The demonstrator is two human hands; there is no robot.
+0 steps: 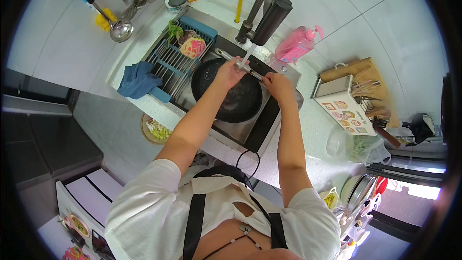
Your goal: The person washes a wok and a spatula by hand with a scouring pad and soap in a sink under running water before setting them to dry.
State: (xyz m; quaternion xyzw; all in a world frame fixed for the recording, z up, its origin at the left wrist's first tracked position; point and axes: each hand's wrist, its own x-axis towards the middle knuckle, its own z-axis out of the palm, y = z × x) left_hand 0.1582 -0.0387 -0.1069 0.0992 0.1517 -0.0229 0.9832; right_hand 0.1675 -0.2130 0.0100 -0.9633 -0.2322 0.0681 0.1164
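Note:
A long silver metal utensil [253, 72] lies slantwise over the sink, above the far rim of a round black pan [243, 97]. My left hand [231, 73] is closed around the utensil's middle, under water running from the dark faucet [266, 18]. Farther right along the same handle, my right hand [278, 85] grips it. A rounded metal edge [299, 99] shows just past my right wrist; I cannot tell whether it is the utensil's head. The pan sits in the sink [257, 132] with its inside wet, and my left forearm covers part of it.
Left over the sink is a drying rack [171, 70] with a sponge [193, 47] and greens [174, 31]. A blue cloth [138, 80] drapes the counter edge. A pink pump bottle [297, 45] stands behind the sink, a utensil holder [344, 108] farther right. Ladles [121, 30] hang at upper left.

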